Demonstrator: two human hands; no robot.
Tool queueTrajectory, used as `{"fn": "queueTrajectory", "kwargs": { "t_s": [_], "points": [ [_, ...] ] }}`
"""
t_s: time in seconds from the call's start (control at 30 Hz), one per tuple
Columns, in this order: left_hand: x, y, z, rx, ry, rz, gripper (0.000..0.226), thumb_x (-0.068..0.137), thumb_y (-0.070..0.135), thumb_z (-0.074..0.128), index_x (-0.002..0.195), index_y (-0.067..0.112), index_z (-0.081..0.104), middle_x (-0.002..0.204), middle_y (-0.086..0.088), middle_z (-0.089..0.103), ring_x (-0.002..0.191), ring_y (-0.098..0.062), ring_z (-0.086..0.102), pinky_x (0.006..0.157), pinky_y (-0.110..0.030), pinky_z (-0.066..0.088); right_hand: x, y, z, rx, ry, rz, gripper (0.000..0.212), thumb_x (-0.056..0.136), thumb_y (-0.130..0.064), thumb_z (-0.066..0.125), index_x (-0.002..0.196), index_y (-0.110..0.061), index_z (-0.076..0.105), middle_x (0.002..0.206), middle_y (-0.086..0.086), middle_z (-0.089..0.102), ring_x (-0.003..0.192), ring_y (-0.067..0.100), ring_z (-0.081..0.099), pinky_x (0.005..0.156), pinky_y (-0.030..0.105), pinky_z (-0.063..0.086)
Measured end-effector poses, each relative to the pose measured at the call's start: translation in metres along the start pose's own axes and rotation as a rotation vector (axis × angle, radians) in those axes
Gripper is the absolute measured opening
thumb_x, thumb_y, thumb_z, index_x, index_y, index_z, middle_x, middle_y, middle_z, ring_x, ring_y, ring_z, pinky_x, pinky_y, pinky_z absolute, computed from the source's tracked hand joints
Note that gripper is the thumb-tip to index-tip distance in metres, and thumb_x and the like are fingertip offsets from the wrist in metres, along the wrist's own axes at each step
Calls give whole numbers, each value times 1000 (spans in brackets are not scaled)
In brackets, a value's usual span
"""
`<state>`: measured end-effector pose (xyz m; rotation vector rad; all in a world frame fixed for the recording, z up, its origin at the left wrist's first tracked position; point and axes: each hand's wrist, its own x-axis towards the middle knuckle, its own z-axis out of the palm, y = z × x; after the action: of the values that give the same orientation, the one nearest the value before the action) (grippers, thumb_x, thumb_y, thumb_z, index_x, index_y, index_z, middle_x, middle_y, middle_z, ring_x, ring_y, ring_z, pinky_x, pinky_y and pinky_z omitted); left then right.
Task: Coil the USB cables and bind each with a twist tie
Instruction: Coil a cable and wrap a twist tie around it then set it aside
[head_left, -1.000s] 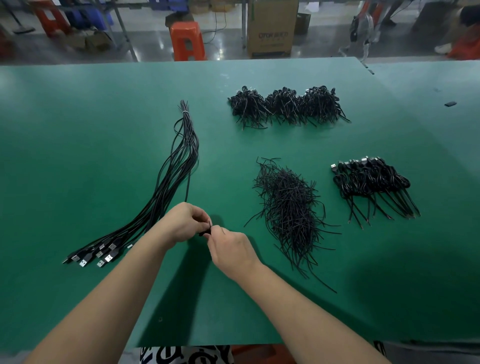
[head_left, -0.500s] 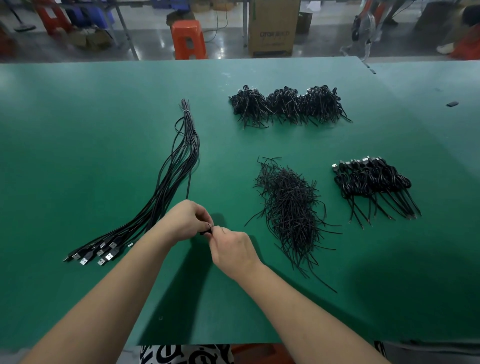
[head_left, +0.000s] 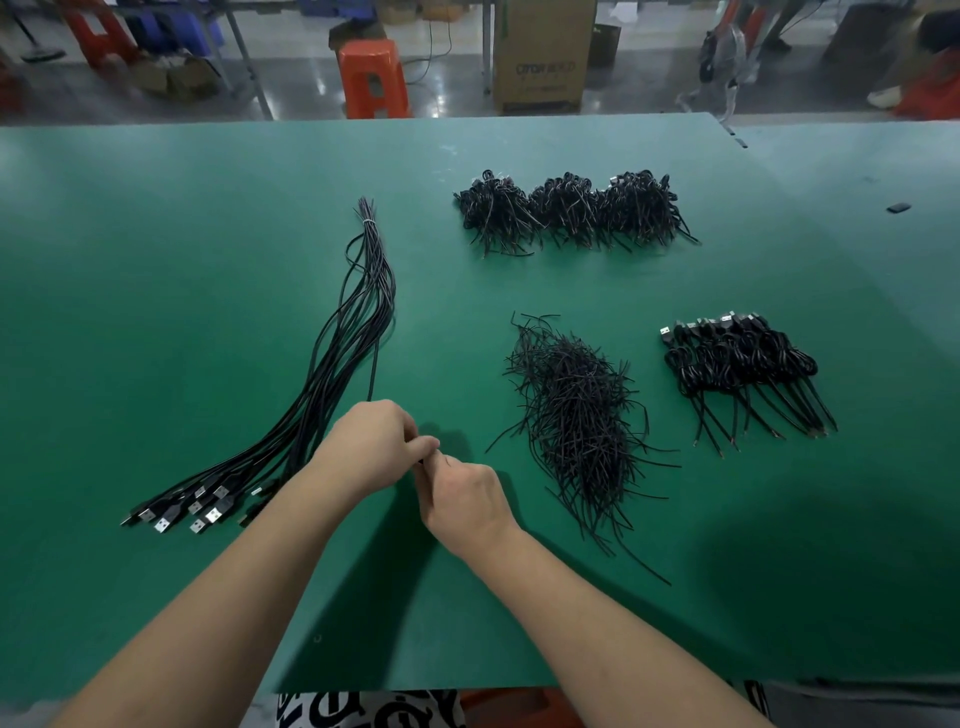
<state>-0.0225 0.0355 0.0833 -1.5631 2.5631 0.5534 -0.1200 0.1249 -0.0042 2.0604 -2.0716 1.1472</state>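
Note:
A bundle of straight black USB cables (head_left: 337, 364) lies on the green table (head_left: 156, 312), plugs at the near left, far ends tied together. One cable (head_left: 372, 374) runs from the bundle down into my left hand (head_left: 371, 447), whose curled fingers grip it. My right hand (head_left: 465, 501) meets the left, its fingertips pinching the same cable; what lies between the fingers is mostly hidden. A loose heap of black twist ties (head_left: 576, 415) lies to the right of my hands. Coiled, tied cables (head_left: 743, 364) sit in a row at the right.
Three bunches of black coiled cables (head_left: 571, 213) lie at the far middle of the table. A small dark object (head_left: 898, 208) sits on the far right table. Beyond the far edge stand an orange stool (head_left: 371, 78) and a cardboard box (head_left: 543, 57).
My hands have stayed together at the same spot, with the fingers shifting slightly on the cable. The dark piece seen between them earlier is now more hidden.

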Motion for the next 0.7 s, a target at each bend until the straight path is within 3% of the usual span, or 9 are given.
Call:
{"fn": "queueTrajectory", "kwargs": {
  "t_s": [0.07,0.17,0.47,0.7],
  "points": [
    [0,2,-1,12,6,11,20,91,34,63,85,21,76,76,0,71,76,-18,63,67,-28,50,0,0,0,0,9,-4,18,92,-11,67,79,0,64,55,11,58,37,32,50,33,33,41],
    [1,3,0,56,6,24,16,91,26,63,86,18,76,81,-2,72,80,-21,65,72,-31,54,0,0,1,-22,17,-4,20,88,-10,72,73,-3,61,53,8,55,35,29,48,32,28,35],
    [4,3,-1,194,-90,90,19,91,20,60,83,15,76,81,-6,73,79,-25,68,72,-38,58,0,1,3,-61,9,-18,23,84,-9,77,69,-6,59,49,4,53,33,24,46,32,24,31],
    [7,-3,-10,138,-167,146,7,86,19,62,84,24,65,85,5,68,82,-17,62,74,-31,54,-1,4,8,-190,-1,-62,27,78,-17,83,66,-13,59,50,-2,52,35,16,46,35,24,29]
  ]
}}
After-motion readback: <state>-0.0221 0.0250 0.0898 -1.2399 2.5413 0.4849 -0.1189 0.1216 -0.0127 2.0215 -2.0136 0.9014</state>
